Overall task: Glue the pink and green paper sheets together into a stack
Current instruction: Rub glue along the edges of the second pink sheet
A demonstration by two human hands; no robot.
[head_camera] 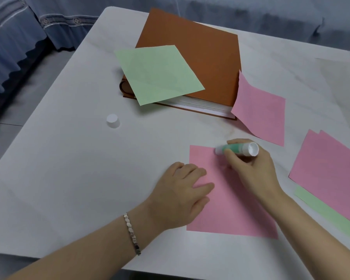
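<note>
since the white cap [113,120] stands by itself on the table [69,158] at far left, the glue stick is uncapped and in use. next over: one green sheet [158,74] lies skewed on a brown book [200,49], loose by the look of it.

hands: left hand [182,193] flat, fingers roughly straight, pressing the left edge of a pink sheet [226,211] onto the table. right hand [253,170] has its fingers curled round the glue stick [237,149], tip down on that sheet near its far edge.

right of that, a second pink sheet [261,112] leans on the book's corner, unglued.

far right: pink pile [331,168] over a green strip [327,211], probably the stack so far. can't tell if it's bonded.

estimate: mid-task. gluing of the current sheet in progress; the green and the leaning pink are left to do.
</note>
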